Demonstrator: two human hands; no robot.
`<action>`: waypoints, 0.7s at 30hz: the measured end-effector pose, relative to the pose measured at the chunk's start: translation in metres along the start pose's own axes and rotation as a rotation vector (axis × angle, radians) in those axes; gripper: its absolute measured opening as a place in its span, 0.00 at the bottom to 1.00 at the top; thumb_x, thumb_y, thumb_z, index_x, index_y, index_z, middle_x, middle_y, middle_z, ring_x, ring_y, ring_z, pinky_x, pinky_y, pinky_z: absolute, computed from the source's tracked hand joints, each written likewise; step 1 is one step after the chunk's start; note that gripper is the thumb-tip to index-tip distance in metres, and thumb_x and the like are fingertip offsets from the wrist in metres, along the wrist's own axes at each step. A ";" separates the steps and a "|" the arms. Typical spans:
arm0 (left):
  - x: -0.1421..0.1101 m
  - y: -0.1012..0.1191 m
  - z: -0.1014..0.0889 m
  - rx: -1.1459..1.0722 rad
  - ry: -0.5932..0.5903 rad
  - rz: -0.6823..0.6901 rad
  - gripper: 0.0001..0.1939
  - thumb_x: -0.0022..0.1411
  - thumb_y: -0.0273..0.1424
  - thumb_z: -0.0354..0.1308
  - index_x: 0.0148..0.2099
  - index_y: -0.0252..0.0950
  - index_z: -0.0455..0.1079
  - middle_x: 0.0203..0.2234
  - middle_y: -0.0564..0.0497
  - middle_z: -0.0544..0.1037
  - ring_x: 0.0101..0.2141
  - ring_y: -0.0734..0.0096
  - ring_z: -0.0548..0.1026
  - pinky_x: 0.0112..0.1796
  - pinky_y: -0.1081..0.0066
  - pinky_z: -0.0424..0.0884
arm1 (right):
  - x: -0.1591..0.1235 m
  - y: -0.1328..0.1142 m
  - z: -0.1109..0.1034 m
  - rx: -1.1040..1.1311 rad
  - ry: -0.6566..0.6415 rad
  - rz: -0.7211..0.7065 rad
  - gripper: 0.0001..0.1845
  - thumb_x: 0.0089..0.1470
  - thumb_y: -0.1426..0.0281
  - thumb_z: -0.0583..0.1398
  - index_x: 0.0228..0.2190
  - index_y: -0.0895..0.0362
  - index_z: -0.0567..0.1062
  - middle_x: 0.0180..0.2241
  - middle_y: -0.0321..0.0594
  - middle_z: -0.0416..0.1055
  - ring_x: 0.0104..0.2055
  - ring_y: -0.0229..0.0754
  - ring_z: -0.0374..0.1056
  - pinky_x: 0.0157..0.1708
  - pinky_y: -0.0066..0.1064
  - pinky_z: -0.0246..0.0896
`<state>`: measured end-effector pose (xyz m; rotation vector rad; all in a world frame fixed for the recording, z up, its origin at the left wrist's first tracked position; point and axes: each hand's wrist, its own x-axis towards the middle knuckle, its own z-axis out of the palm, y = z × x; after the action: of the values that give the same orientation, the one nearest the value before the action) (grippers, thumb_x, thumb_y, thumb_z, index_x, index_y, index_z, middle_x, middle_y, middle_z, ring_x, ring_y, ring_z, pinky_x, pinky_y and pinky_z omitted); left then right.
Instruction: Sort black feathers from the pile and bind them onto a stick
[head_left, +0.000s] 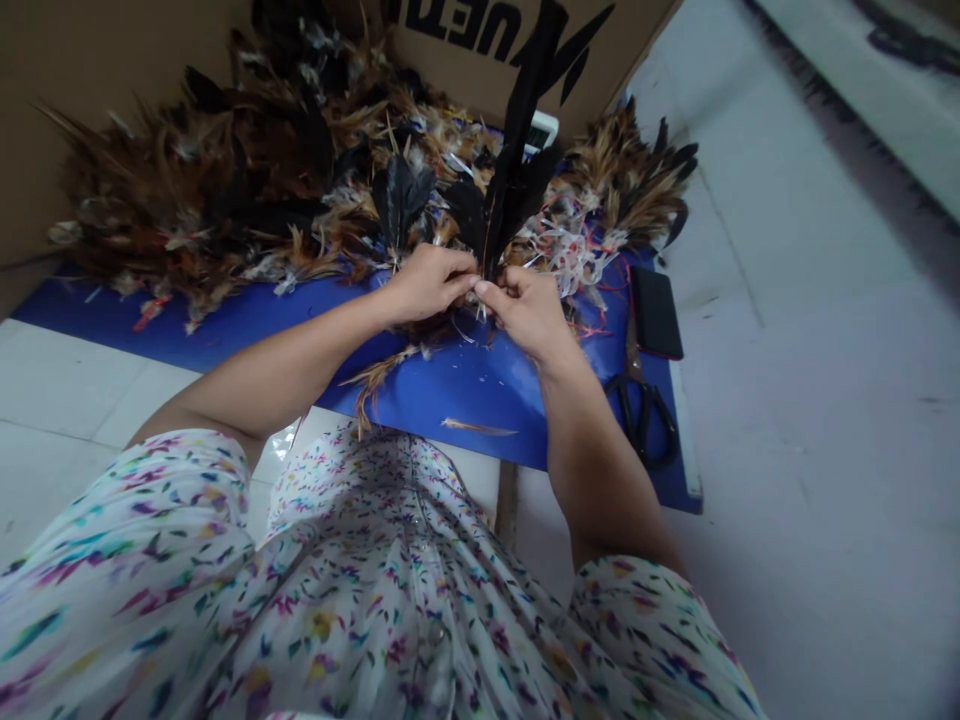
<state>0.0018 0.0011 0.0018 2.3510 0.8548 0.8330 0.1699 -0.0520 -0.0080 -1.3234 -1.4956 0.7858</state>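
My left hand [433,284] and my right hand [529,308] meet over the front of a blue board [480,385]. Both are closed, pinching the lower end of a bundle of long black feathers [499,195] that points up and away from me. The fingertips cover the quill ends, so how they are joined cannot be seen. Left of the bundle lies a smaller cluster of black feathers [403,200]. White and red ties or strips [574,245] lie tangled just beyond my right hand.
Brown and black feathers [187,190] are heaped along the back against a cardboard box [465,60]. At right lie black-handled scissors [643,415] and a dark phone-like slab [656,312]. A loose feather [480,428] and a brown tuft [379,378] lie near the front edge. A white device [541,130] stands behind.
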 end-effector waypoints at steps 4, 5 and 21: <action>-0.001 0.001 0.000 -0.028 0.046 -0.016 0.08 0.58 0.28 0.54 0.28 0.34 0.71 0.18 0.55 0.73 0.24 0.76 0.71 0.30 0.74 0.63 | 0.000 -0.001 0.000 0.007 0.001 0.022 0.27 0.44 0.51 0.70 0.16 0.55 0.65 0.16 0.31 0.60 0.20 0.31 0.53 0.18 0.24 0.47; -0.001 0.001 0.001 -0.041 0.055 -0.022 0.08 0.59 0.29 0.54 0.29 0.34 0.71 0.18 0.55 0.73 0.24 0.76 0.71 0.30 0.74 0.63 | 0.000 -0.001 0.000 0.020 -0.003 0.034 0.27 0.44 0.52 0.70 0.16 0.55 0.65 0.16 0.31 0.61 0.20 0.31 0.54 0.18 0.24 0.47; 0.002 0.002 0.005 -0.447 0.057 -0.210 0.25 0.67 0.52 0.48 0.37 0.34 0.69 0.22 0.52 0.74 0.19 0.80 0.69 0.21 0.76 0.63 | -0.001 -0.017 -0.004 0.408 -0.075 0.257 0.28 0.44 0.54 0.72 0.19 0.56 0.61 0.15 0.28 0.64 0.15 0.26 0.54 0.14 0.20 0.48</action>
<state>0.0069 -0.0005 0.0004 1.8256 0.8220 0.8983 0.1675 -0.0573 0.0087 -1.1934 -1.1518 1.2443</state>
